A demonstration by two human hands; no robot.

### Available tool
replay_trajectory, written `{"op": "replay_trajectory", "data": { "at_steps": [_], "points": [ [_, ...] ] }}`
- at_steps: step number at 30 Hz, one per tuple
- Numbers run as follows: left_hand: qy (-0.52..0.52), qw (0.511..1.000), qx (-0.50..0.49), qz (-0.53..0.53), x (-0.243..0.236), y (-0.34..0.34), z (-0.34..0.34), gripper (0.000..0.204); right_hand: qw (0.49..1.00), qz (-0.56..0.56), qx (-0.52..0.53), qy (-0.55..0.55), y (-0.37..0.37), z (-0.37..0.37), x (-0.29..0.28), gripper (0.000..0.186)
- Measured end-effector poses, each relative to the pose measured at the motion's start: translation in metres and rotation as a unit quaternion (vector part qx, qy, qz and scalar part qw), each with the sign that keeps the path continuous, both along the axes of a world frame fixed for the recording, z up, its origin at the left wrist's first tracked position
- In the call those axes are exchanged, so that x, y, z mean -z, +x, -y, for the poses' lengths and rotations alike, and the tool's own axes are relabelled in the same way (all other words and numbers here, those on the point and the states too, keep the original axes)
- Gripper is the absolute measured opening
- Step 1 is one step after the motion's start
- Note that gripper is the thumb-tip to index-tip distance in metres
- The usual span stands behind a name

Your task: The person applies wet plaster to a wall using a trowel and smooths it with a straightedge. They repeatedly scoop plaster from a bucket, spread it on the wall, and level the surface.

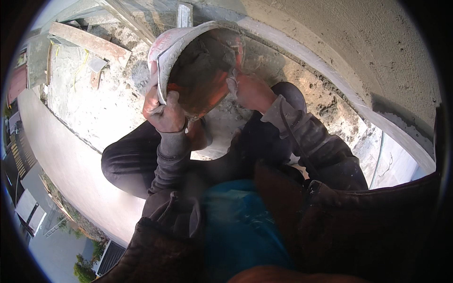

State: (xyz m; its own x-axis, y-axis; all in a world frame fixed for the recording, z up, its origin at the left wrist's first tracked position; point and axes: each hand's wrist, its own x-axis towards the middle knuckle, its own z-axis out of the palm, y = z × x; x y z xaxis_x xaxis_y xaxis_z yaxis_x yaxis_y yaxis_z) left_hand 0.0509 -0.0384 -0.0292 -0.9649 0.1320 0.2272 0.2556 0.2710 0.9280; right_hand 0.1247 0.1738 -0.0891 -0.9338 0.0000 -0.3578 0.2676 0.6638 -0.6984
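A mortar-smeared bucket (163, 47), whitish with red marks, is tilted so that its mouth faces me. Grey and orange-brown show inside; how much material it holds, I cannot tell. My left hand (166, 112) is closed on the rim at the near left, thumb over the edge. On the right side of the mouth my right hand (254, 92) grips the rim, its thumb coated in grey paste. Both hands are dusty, and the fingers behind the bucket wall are hidden. My bent knees lie on either side below the bucket.
A wooden board (92, 41) lies on the rubble at the upper left. Near it rests a flat trowel-like tool (97, 64). A curved plastered wall (358, 42) rises along the right. A pale ledge (71, 146) runs down the left, with a drop beyond it.
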Motion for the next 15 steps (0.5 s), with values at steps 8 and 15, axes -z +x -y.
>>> {"op": "replay_trajectory", "data": {
  "at_steps": [8,15],
  "points": [
    [0.136,0.976,0.026,0.167,0.013,-0.002,-0.028,0.051,0.994,-0.084,0.003,-0.069,0.033,-0.014,-0.048,0.042],
    [0.240,0.947,0.148,0.156,0.035,-0.034,-0.062,0.050,0.892,-0.074,-0.060,0.443,0.043,0.016,-0.039,0.033]
  ]
}}
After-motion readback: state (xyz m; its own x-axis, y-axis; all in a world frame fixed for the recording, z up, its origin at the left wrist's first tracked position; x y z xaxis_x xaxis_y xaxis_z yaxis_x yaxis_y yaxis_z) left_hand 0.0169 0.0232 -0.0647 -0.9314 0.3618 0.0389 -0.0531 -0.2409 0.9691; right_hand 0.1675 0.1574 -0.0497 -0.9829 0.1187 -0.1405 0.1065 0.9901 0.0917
